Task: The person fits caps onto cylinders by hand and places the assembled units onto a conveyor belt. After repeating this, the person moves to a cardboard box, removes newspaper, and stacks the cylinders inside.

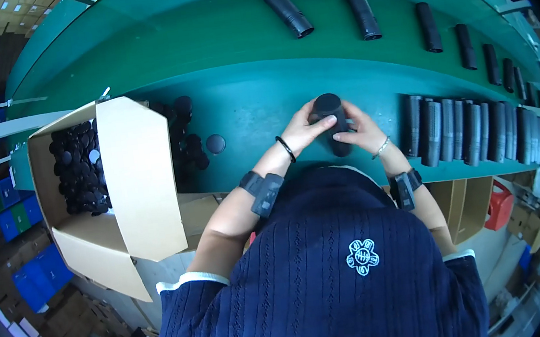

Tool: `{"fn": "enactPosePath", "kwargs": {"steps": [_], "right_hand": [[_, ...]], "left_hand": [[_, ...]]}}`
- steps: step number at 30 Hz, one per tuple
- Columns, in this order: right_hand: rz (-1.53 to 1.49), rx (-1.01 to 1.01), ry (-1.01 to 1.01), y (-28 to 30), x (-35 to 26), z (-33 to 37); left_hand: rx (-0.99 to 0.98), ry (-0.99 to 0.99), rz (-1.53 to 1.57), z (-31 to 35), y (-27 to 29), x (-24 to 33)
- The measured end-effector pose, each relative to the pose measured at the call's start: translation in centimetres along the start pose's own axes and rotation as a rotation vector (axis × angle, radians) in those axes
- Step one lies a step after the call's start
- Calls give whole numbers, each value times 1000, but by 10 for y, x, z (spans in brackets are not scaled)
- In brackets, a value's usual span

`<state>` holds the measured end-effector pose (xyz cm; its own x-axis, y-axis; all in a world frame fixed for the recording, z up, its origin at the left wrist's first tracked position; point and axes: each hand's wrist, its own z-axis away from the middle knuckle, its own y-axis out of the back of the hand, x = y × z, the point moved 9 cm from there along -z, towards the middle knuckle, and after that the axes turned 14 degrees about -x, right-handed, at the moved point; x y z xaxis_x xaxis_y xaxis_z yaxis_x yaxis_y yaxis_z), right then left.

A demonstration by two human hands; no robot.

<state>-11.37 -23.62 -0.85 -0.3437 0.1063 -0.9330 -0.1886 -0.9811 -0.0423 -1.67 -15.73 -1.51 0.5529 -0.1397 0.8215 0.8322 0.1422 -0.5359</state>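
Gripping black tube [333, 123] | left hand [302, 131] fingers over cap | right hand [361, 132] fingers clasp side

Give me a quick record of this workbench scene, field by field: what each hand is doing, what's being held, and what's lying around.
Surface: green workbench
Left hand: gripping the upper end of the black tube, fingers over its capped top
Right hand: holding the same tube from the other side
Wrists: dark strapped bands on both, a bracelet on each
Left of hands: open cardboard box filled with black round caps; one loose cap on the bench
Right of hands: row of black tubes lying side by side
Far side: separate black tubes spaced along the belt
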Motion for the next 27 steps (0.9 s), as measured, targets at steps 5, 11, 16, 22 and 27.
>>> {"fn": "enactPosePath", "kwargs": {"steps": [5, 11, 16, 22, 27], "right_hand": [[-446, -147, 147, -27, -40, -3], [-284, -101, 176, -42, -36, -14], [-199, -81, 227, -47, -35, -10], [-221, -10, 300, -38, -34, -9], [-522, -10, 187, -32, -24, -32]], "left_hand": [[-34, -198, -569, 42, -11, 62], [-21, -223, -725, 59, -6, 66], [8, -279, -700, 60, -5, 49], [-22, -273, -503, 45, -8, 45], [111, -302, -862, 40, 18, 54]]}}
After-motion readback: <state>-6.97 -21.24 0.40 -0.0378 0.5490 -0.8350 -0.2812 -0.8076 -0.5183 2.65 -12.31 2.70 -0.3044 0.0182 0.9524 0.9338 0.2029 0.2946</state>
